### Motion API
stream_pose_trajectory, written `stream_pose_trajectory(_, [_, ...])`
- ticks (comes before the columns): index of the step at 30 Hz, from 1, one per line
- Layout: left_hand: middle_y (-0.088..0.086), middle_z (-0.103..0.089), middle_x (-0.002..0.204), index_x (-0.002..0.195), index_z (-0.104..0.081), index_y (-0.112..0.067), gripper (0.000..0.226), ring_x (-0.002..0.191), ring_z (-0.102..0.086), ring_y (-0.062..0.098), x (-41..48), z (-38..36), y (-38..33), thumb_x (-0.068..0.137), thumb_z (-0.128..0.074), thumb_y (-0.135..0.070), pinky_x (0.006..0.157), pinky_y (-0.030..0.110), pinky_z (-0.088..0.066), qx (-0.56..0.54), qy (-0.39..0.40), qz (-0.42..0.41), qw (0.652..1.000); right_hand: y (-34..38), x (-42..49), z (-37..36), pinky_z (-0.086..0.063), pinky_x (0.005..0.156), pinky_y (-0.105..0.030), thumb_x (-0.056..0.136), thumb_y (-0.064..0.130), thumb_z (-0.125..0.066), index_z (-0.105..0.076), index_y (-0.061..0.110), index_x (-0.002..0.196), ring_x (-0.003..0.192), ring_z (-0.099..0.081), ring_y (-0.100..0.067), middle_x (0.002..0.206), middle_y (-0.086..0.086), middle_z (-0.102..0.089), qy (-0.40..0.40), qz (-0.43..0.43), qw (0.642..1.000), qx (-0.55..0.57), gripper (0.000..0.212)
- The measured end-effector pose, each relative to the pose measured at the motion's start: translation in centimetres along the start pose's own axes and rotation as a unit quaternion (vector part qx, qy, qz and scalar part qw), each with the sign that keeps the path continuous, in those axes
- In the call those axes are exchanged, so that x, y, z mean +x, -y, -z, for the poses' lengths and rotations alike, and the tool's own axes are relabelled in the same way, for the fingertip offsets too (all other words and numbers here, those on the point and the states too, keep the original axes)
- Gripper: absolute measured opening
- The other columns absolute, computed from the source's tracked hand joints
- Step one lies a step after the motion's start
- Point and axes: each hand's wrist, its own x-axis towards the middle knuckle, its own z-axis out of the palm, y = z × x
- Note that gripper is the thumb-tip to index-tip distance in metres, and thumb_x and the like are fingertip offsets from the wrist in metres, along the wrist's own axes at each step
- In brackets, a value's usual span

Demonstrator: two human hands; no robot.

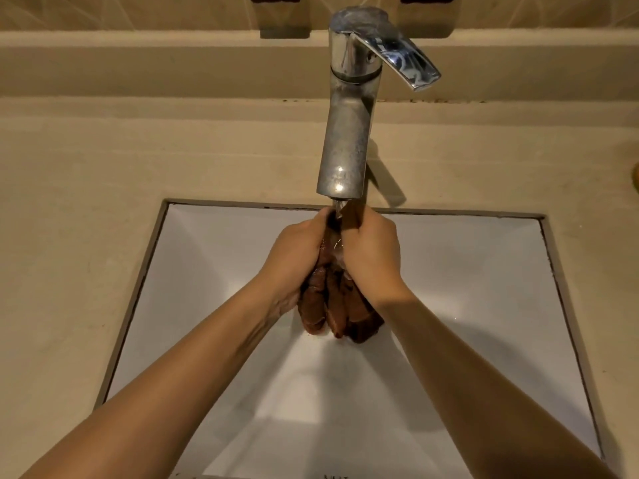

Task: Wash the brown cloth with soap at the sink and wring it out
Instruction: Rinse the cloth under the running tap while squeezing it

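Observation:
The brown cloth (337,305) is bunched into wet folds and hangs over the white sink (207,271). My left hand (295,255) clasps it from the left, and my right hand (371,252) clasps it from the right, both pressed together right under the spout. Water runs from the chrome tap (345,133) onto the top of the cloth between my hands. The cloth's lower end dangles below my wrists. No soap is visible.
The tap's lever (404,60) points to the right. A beige counter (86,202) surrounds the square basin, with a raised ledge behind it. A yellowish object (635,178) peeks in at the right edge.

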Motion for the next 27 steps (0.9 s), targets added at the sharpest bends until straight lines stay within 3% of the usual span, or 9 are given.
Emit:
stream_pose_trajectory(3, [0.007, -0.076, 0.091, 0.094, -0.072, -0.012, 0.046, 0.089, -0.071, 0.022, 0.0, 1.3, 0.0, 0.089, -0.05, -0.052, 0.087, 0.034, -0.054, 0.03, 0.075, 0.027, 0.996, -0.9, 0.7, 0.7, -0.036, 0.054, -0.025, 0.097, 0.031, -0.042, -0.052, 0.02, 0.068, 0.059, -0.052, -0.007, 0.066, 0.004, -0.056, 0.012, 0.038, 0.999, 0.012, 0.034])
stream_pose_trajectory(6, [0.011, -0.074, 0.101, 0.106, -0.069, -0.01, 0.044, 0.097, -0.069, 0.026, 0.2, 2.8, -0.4, 0.079, -0.062, -0.044, 0.096, 0.042, -0.051, 0.09, 0.142, 0.028, 0.985, -1.1, 1.2, 2.5, -0.033, 0.055, -0.028, 0.097, 0.023, -0.043, -0.052, 0.005, 0.068, 0.057, -0.044, -0.008, 0.064, -0.006, -0.052, 0.058, 0.066, 0.996, 0.015, 0.035])
stream_pose_trajectory(11, [0.007, -0.074, 0.099, 0.098, -0.074, -0.016, 0.035, 0.096, -0.069, 0.022, 0.9, 5.5, -0.7, 0.079, -0.063, -0.044, 0.095, 0.039, -0.051, 0.143, 0.1, -0.039, 0.984, -1.1, 1.1, 6.6, -0.05, 0.074, -0.026, 0.082, 0.036, -0.066, -0.066, 0.015, 0.097, 0.082, -0.064, -0.012, 0.091, -0.002, -0.067, 0.296, 0.1, 0.946, -0.089, 0.026])
stream_pose_trajectory(14, [0.01, -0.072, 0.093, 0.094, -0.073, -0.012, 0.03, 0.088, -0.067, 0.017, 0.6, 5.5, 0.1, 0.092, -0.054, -0.035, 0.083, 0.029, -0.05, 0.221, 0.064, -0.111, 0.967, -2.0, 0.9, 7.6, -0.047, 0.07, -0.025, 0.08, 0.028, -0.07, -0.067, 0.014, 0.085, 0.075, -0.06, -0.011, 0.081, -0.002, -0.064, 0.27, 0.121, 0.948, -0.12, 0.015])
stream_pose_trajectory(18, [0.0, -0.055, 0.064, 0.063, -0.054, -0.016, 0.044, 0.068, -0.047, 0.017, 1.7, 5.4, 2.0, 0.093, -0.037, -0.044, 0.072, 0.03, -0.031, 0.439, -0.047, -0.346, 0.828, -2.7, 0.2, 6.8, -0.047, 0.081, -0.029, 0.091, 0.02, -0.056, -0.062, 0.014, 0.1, 0.09, -0.061, -0.015, 0.094, -0.003, -0.064, 0.2, 0.088, 0.976, -0.012, 0.012])
stream_pose_trajectory(20, [-0.006, -0.049, 0.06, 0.063, -0.051, -0.019, 0.04, 0.065, -0.043, 0.012, 2.1, 5.0, 2.4, 0.093, -0.036, -0.04, 0.069, 0.028, -0.028, 0.45, -0.083, -0.39, 0.799, -3.1, -0.2, 5.7, -0.049, 0.088, -0.027, 0.095, 0.02, -0.05, -0.059, 0.022, 0.108, 0.097, -0.061, -0.013, 0.101, 0.005, -0.064, 0.163, 0.055, 0.984, 0.046, 0.016])
stream_pose_trajectory(22, [-0.005, -0.057, 0.064, 0.07, -0.058, -0.017, 0.038, 0.065, -0.05, 0.009, 1.6, 3.3, 2.9, 0.096, -0.038, -0.036, 0.063, 0.026, -0.036, 0.342, -0.105, -0.358, 0.862, -3.0, -0.6, 4.7, -0.049, 0.087, -0.024, 0.096, 0.023, -0.048, -0.059, 0.025, 0.108, 0.097, -0.062, -0.008, 0.101, 0.007, -0.066, 0.125, 0.035, 0.987, 0.097, 0.017])
stream_pose_trajectory(24, [-0.007, -0.065, 0.076, 0.08, -0.064, -0.024, 0.033, 0.072, -0.059, 0.0, 1.1, 1.3, 3.0, 0.099, -0.04, -0.035, 0.067, 0.016, -0.045, 0.153, -0.092, -0.223, 0.958, -2.4, -1.0, 3.8, -0.049, 0.074, -0.016, 0.095, 0.03, -0.049, -0.06, 0.025, 0.096, 0.082, -0.062, 0.001, 0.088, 0.01, -0.066, 0.094, 0.023, 0.988, 0.122, 0.012])
stream_pose_trajectory(27, [0.003, -0.072, 0.079, 0.078, -0.069, -0.019, 0.044, 0.08, -0.068, 0.017, 1.4, -0.6, 2.6, 0.097, -0.04, -0.046, 0.077, 0.033, -0.054, -0.075, -0.052, -0.014, 0.996, -1.2, -2.5, 1.3, -0.047, 0.061, -0.021, 0.092, 0.043, -0.049, -0.059, 0.023, 0.076, 0.064, -0.059, -0.002, 0.069, 0.008, -0.061, 0.09, 0.003, 0.991, 0.104, 0.027])
